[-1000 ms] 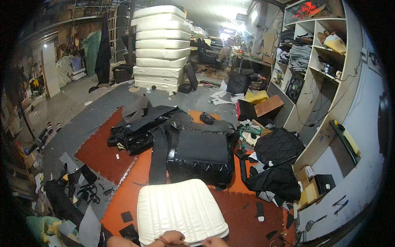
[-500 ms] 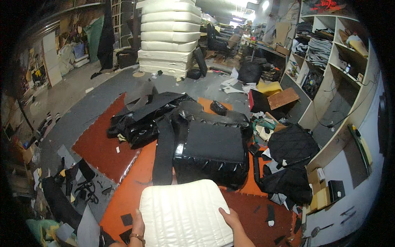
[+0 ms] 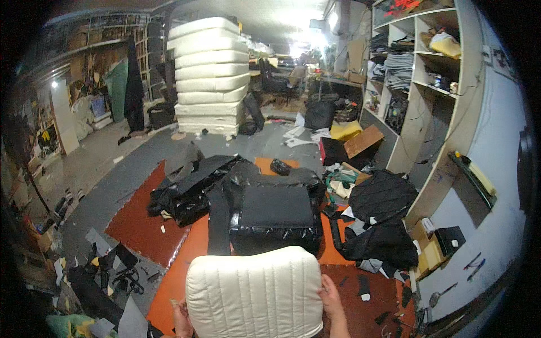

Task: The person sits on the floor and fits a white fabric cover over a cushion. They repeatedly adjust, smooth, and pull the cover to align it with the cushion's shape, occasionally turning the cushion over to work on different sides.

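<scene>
A white padded cushion [image 3: 253, 293] with stitched vertical channels and rounded upper corners stands tilted up in front of me. My left hand [image 3: 181, 318] grips its left edge low down, the fingers partly hidden by the picture's lower edge and the cushion. On the opposite side my right hand [image 3: 331, 296] holds the right edge, fingers against the side and partly behind it. Just beyond lies a black upholstered seat block [image 3: 274, 208] with shiny black sides and a matte top panel. A long black strip [image 3: 218, 225] lies to its left.
Beneath are orange [image 3: 189, 265] and dark red mats [image 3: 143, 219]. Black glossy covers [image 3: 189, 188] lie left of the block, a black quilted cover [image 3: 383, 197] to the right. A tall stack of white cushions [image 3: 211, 73] stands behind. Scraps litter the left floor; shelves [image 3: 417, 84] line the right.
The cushion has tipped more upright and now shows a thicker, curved top edge. My right hand has shifted round its side, and my left hand sits lower. The view has tilted upward.
</scene>
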`<state>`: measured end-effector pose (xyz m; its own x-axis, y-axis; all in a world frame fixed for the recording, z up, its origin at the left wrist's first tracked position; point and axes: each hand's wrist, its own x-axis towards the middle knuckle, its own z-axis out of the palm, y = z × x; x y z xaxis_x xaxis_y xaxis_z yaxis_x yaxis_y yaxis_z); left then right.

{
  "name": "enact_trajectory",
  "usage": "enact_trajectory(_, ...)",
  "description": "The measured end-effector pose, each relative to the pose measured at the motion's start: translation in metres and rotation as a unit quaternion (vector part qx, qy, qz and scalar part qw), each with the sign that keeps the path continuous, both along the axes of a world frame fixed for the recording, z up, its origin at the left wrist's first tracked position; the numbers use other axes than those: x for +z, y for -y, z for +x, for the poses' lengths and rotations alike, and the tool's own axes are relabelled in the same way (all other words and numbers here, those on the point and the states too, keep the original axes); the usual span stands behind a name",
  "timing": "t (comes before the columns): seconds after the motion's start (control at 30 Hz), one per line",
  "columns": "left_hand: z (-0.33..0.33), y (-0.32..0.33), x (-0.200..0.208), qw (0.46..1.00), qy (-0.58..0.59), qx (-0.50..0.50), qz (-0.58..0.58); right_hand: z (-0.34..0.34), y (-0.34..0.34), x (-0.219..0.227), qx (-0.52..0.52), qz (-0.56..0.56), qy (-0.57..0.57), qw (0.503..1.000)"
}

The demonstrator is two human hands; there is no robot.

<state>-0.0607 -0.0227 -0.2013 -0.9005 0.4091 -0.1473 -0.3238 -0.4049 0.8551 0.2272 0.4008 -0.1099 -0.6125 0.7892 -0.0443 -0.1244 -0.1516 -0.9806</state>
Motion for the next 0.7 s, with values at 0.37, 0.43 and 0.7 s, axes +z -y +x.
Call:
enact_trajectory(0.37, 0.032, 0.038, -0.004, 0.997, 0.071, -0.022, 0.009, 0.101, -0.008, -0.019, -0.033, 0.092, 0.012, 0.995)
enact_trajectory(0.43, 0.050, 0.030, 0.029, 0.998, 0.058, -0.020, -0.019, 0.107, -0.001, 0.009, -0.044, 0.037, 0.038, 0.998)
enact_trajectory(0.7, 0.055, 0.053, 0.058, 0.976, 0.126, 0.138, -0.114, 0.035, 0.065, 0.075, 0.045, 0.192, 0.040, 0.980)
